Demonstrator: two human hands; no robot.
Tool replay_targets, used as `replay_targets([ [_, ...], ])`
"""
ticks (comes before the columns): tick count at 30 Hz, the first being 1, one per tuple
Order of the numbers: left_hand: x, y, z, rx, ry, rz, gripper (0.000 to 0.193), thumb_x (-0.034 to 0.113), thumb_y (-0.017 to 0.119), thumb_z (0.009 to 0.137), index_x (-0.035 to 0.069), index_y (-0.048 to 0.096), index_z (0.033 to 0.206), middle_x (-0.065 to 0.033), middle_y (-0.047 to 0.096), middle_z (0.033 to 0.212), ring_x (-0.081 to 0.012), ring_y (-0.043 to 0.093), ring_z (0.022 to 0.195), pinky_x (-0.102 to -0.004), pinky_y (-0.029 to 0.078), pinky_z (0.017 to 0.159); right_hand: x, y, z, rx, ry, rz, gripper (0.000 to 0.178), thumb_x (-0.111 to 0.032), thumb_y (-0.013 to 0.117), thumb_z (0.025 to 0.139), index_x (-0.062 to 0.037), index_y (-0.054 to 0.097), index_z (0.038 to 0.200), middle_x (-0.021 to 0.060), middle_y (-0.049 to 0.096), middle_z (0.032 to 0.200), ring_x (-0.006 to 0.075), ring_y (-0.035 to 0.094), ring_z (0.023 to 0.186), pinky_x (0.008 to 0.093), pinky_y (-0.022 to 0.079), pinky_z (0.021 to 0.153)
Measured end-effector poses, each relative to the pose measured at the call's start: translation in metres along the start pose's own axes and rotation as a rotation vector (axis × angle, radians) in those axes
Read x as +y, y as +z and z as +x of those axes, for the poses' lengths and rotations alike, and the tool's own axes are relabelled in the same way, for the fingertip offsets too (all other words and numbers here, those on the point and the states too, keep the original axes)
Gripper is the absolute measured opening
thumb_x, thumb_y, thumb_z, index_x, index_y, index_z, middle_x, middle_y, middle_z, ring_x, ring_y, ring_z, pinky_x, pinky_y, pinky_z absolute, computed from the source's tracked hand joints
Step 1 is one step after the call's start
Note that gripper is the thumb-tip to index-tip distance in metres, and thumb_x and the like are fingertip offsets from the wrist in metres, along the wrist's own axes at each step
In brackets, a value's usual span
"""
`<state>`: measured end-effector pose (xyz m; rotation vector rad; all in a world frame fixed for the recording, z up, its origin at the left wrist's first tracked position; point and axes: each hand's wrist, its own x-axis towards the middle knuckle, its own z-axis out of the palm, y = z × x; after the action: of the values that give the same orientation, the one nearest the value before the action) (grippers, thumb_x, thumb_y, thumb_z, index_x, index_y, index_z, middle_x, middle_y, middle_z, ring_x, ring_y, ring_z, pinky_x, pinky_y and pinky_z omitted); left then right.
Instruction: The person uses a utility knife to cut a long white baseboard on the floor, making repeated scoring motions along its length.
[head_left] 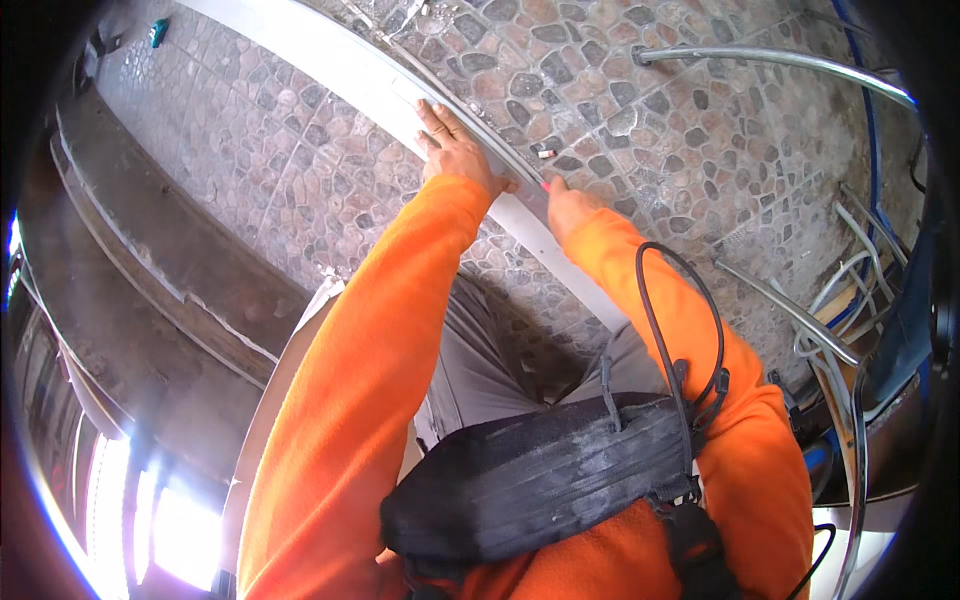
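Observation:
A long white board [330, 60] runs diagonally from the upper left down toward my knees, with a narrow grey metal strip [478, 128] along its right edge. My left hand [455, 155] presses down on the board and strip, its fingers spread and nothing held in them. Close beside it, to the lower right, my right hand [572, 208] is closed around a small tool whose red tip [546, 186] shows at the strip. The rest of that tool is hidden in the fist, so its kind cannot be made out.
Stone-patterned tiles [700, 150] cover the floor, where a small white and red piece [546, 154] lies. Dark steps [190, 240] rise at the left. Bent metal tubes [770, 54] and a blue cable [872, 150] are on the right. A black bag [540, 480] hangs at my waist.

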<state>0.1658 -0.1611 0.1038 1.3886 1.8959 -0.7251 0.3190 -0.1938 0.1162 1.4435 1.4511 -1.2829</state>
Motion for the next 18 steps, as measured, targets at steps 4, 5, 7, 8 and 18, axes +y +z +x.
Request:
replay_targets([
  [4, -0.004, 0.004, 0.004, 0.028, -0.008, -0.019, 0.144, 0.048, 0.088, 0.054, -0.01, -0.007, 0.144, -0.0306, -0.015, 0.151, -0.0488, 0.023, 0.137, -0.0413, 0.045, 0.102, 0.014, -0.004, -0.004, -0.055, 0.016, -0.076, 0.036, -0.02, 0.041, 0.095, 0.0021, 0.043, 0.123, 0.028, 0.061, 0.113, 0.042, 0.06, 0.108, 0.0517, 0.047, 0.091],
  [5, -0.01, 0.004, 0.007, 0.056, 0.009, 0.003, 0.142, 0.046, 0.088, 0.055, -0.01, -0.007, 0.144, -0.0305, -0.015, 0.152, -0.0493, 0.023, 0.137, -0.0425, 0.045, 0.101, -0.001, -0.021, -0.003, 0.057, -0.069, 0.06, 0.032, -0.015, 0.041, 0.093, 0.0026, 0.044, 0.12, 0.0303, 0.061, 0.109, 0.0433, 0.06, 0.104, 0.0513, 0.048, 0.088],
  [7, -0.012, 0.013, 0.003, 0.069, 0.034, 0.028, 0.141, 0.045, 0.088, 0.056, -0.01, -0.007, 0.145, -0.0303, -0.015, 0.152, -0.0497, 0.023, 0.137, -0.0436, 0.045, 0.1, -0.035, -0.033, 0.011, 0.203, -0.152, 0.166, 0.028, -0.012, 0.042, 0.092, 0.0029, 0.046, 0.115, 0.0321, 0.062, 0.105, 0.0444, 0.062, 0.1, 0.0511, 0.049, 0.086],
  [8, -0.007, 0.011, 0.006, 0.049, 0.022, 0.013, 0.135, 0.044, 0.085, 0.062, -0.01, -0.007, 0.145, -0.0304, -0.014, 0.152, -0.0499, 0.022, 0.137, -0.0444, 0.044, 0.101, -0.054, -0.043, 0.028, 0.259, -0.166, 0.125, 0.027, -0.013, 0.042, 0.092, 0.0027, 0.046, 0.113, 0.0316, 0.062, 0.104, 0.0441, 0.062, 0.1, 0.0512, 0.049, 0.086],
  [18, -0.007, 0.043, 0.024, 0.191, 0.195, 0.144, 0.106, 0.045, 0.063, 0.079, 0.003, -0.004, 0.15, -0.0312, -0.01, 0.152, -0.0549, 0.013, 0.137, -0.0482, 0.03, 0.111, -0.07, -0.051, 0.051, 0.158, -0.124, 0.226, 0.038, -0.021, 0.041, 0.094, 0.001, 0.043, 0.125, 0.0285, 0.059, 0.118, 0.0416, 0.058, 0.111, 0.0488, 0.047, 0.093],
])
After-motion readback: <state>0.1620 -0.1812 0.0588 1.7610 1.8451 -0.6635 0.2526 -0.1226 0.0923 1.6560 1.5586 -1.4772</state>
